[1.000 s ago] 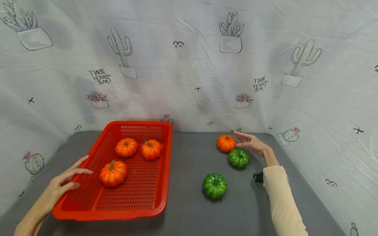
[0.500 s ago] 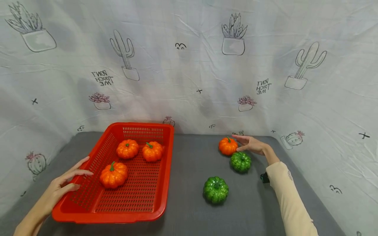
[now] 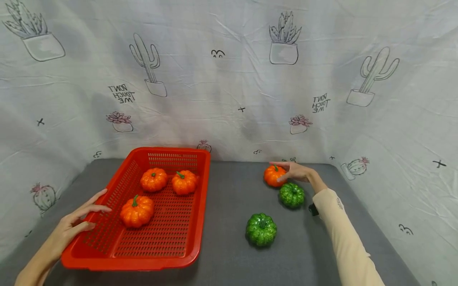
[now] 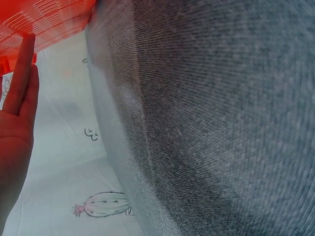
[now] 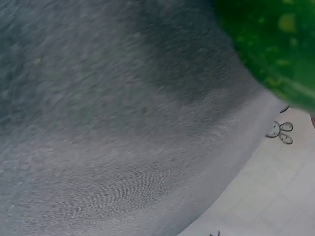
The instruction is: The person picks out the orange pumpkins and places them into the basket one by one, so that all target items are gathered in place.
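My right hand reaches around an orange mini pumpkin at the back of the table, long fingers fairly straight over its far side and thumb at its front right. A green pumpkin sits just in front of that hand and fills a corner of the right wrist view. Another green pumpkin lies nearer. My left hand rests on the left rim of a red plastic basket, with fingers extended over the edge; in the left wrist view, straight fingers lie against its outside.
Inside the basket are three orange pumpkins: one at the back left, one at the back right and one in front. A grey cloth covers the table. Behind it hangs a white curtain with cactus drawings.
My right hand has moved left, from beside the orange pumpkin to around it, and that pumpkin has barely shifted. My left hand stays on the basket rim.
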`<state>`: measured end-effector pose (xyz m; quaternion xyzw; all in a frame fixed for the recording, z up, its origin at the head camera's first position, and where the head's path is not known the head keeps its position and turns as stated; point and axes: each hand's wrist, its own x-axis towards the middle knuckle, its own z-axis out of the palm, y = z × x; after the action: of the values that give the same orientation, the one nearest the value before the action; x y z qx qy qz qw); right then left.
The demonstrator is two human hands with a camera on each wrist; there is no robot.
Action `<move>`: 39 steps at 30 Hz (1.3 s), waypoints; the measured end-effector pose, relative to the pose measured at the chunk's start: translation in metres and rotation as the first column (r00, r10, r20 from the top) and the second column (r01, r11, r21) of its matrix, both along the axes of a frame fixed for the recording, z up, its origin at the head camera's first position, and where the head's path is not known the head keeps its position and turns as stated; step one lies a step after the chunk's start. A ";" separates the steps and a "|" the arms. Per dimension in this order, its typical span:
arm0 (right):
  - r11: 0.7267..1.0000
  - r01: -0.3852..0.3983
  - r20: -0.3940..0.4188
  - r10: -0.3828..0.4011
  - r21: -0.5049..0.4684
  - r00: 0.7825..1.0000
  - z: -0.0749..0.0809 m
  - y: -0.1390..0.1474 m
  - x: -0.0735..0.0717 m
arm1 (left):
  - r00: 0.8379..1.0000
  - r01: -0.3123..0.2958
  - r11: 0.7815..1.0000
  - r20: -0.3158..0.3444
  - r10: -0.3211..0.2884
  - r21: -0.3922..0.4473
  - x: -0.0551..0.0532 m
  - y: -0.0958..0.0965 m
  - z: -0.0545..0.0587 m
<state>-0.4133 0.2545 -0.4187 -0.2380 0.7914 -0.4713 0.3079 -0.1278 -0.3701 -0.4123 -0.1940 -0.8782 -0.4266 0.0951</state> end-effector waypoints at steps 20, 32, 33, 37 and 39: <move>0.974 0.144 0.074 -0.132 -0.176 0.988 0.009 -0.012 0.004 | 1.000 -0.007 1.000 0.001 0.007 0.012 0.004 0.000 -0.002; 0.934 0.191 0.009 -0.198 -0.300 0.980 0.015 -0.005 0.014 | 1.000 0.010 0.999 -0.014 -0.009 0.031 0.000 0.001 -0.003; 0.938 0.177 -0.001 -0.186 -0.299 0.983 0.016 -0.005 0.015 | 1.000 0.014 0.999 -0.017 -0.013 0.032 0.000 0.000 -0.004; 0.945 0.134 -0.025 -0.148 -0.297 0.989 0.019 -0.003 0.021 | 1.000 0.005 1.000 -0.030 -0.004 0.030 -0.001 -0.001 -0.009; 0.945 0.129 -0.028 -0.144 -0.300 0.989 0.021 -0.004 0.024 | 0.999 -0.008 1.000 -0.035 0.009 0.025 -0.001 -0.001 -0.011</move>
<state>-0.3894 0.2509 -0.3980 -0.2380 0.7335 -0.5990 0.2155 -0.1291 -0.3712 -0.4230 -0.1964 -0.8719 -0.4336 0.1150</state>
